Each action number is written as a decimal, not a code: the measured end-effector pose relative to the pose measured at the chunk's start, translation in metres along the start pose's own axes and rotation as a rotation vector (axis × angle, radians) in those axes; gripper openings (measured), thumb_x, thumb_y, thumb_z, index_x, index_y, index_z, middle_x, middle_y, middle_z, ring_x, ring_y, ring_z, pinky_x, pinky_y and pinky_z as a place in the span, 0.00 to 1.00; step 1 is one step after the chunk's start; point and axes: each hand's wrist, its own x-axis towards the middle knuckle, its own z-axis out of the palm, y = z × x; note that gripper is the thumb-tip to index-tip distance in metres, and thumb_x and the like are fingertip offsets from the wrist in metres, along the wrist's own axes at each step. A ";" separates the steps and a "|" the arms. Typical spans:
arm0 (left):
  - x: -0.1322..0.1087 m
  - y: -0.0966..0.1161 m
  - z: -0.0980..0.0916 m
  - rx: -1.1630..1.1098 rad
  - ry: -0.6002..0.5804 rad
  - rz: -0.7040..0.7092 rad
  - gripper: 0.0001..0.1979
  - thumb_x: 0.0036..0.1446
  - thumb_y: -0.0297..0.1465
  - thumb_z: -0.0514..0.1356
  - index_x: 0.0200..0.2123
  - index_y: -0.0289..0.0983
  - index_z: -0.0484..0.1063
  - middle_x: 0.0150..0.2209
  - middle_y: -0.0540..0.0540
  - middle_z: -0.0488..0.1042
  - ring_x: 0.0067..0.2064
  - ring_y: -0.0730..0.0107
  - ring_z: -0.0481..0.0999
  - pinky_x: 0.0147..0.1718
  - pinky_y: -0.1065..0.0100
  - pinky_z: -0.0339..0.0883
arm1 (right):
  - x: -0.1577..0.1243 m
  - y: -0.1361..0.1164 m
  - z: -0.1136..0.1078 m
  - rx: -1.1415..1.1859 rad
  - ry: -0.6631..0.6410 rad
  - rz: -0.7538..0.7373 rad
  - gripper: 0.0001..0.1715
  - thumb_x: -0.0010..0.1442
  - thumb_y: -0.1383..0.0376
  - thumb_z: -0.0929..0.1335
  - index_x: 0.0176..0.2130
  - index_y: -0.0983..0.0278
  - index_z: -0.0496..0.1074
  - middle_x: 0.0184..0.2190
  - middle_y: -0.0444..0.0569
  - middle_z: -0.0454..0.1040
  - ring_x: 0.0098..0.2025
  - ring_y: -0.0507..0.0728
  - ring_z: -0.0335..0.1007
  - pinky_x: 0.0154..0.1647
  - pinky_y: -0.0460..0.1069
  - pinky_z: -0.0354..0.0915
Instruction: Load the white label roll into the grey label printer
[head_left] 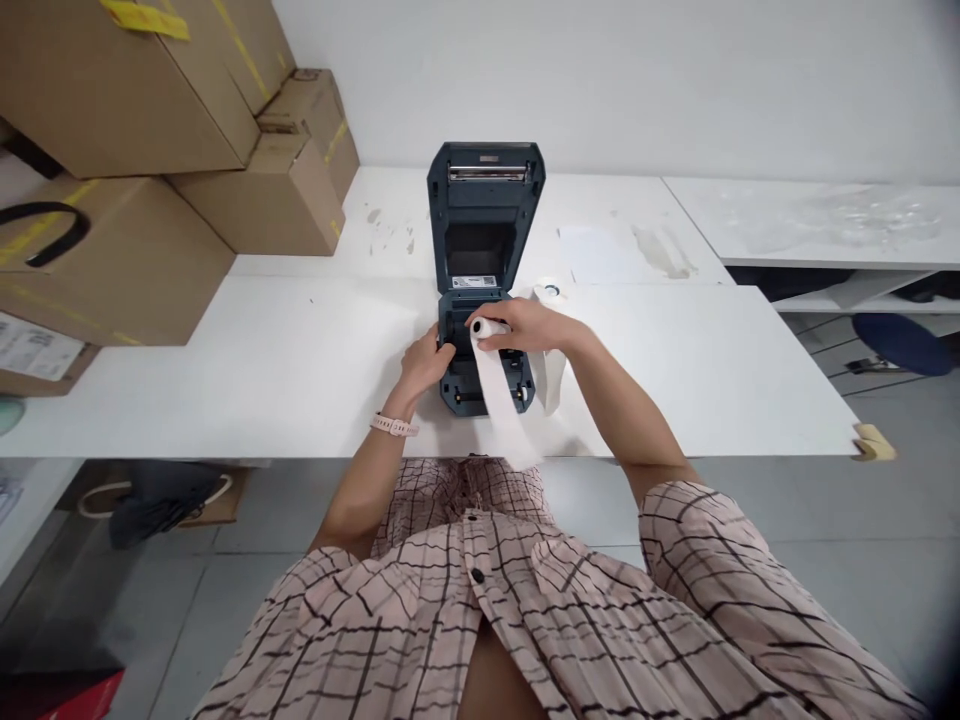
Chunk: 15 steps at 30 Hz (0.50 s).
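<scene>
A dark label printer [486, 215] stands on the white table with its lid raised. My left hand [427, 362] grips the left side wall of its base, thumb over the rim and the other fingers partly hidden. In my right hand [531, 325] is a small roll of white label paper [491, 328], held over the printer's inner bay with its hollow core end facing left. A loose strip from that roll hangs across the printer's front and reaches the table edge. Just right of the printer, partly behind my right hand, lies another paper roll [551, 290] with a strip unrolled.
Cardboard boxes [262, 200] are stacked at the left back. A flat white sheet [600, 255] lies right of the printer, near a worn patch. Clear plastic wrap [862, 215] covers part of the right table. A dark blue stool [900, 343] stands at the far right.
</scene>
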 end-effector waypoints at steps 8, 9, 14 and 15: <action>0.002 -0.005 0.003 -0.007 0.013 0.022 0.27 0.60 0.34 0.52 0.62 0.44 0.70 0.49 0.42 0.82 0.52 0.43 0.80 0.51 0.51 0.71 | 0.029 0.010 0.042 -0.406 -0.095 0.129 0.23 0.63 0.60 0.71 0.56 0.65 0.76 0.45 0.57 0.84 0.48 0.69 0.78 0.54 0.60 0.64; 0.002 -0.006 0.004 -0.013 0.017 0.027 0.27 0.60 0.34 0.52 0.62 0.43 0.70 0.50 0.41 0.82 0.52 0.43 0.79 0.52 0.51 0.71 | 0.026 0.009 0.043 -0.397 -0.085 0.123 0.24 0.64 0.61 0.71 0.58 0.65 0.75 0.47 0.58 0.83 0.49 0.69 0.78 0.56 0.62 0.64; 0.001 -0.009 0.007 -0.051 0.025 0.027 0.29 0.59 0.34 0.52 0.63 0.41 0.69 0.49 0.40 0.82 0.51 0.43 0.79 0.50 0.50 0.71 | -0.009 -0.004 0.056 -0.245 0.149 0.021 0.18 0.70 0.64 0.65 0.55 0.64 0.78 0.53 0.56 0.81 0.54 0.67 0.75 0.56 0.62 0.69; 0.001 -0.009 0.008 -0.062 0.026 0.026 0.29 0.59 0.34 0.52 0.63 0.42 0.69 0.49 0.40 0.82 0.50 0.44 0.80 0.48 0.51 0.72 | -0.019 -0.008 0.060 -0.202 0.187 -0.004 0.18 0.71 0.63 0.63 0.53 0.62 0.79 0.52 0.54 0.82 0.53 0.65 0.75 0.55 0.62 0.71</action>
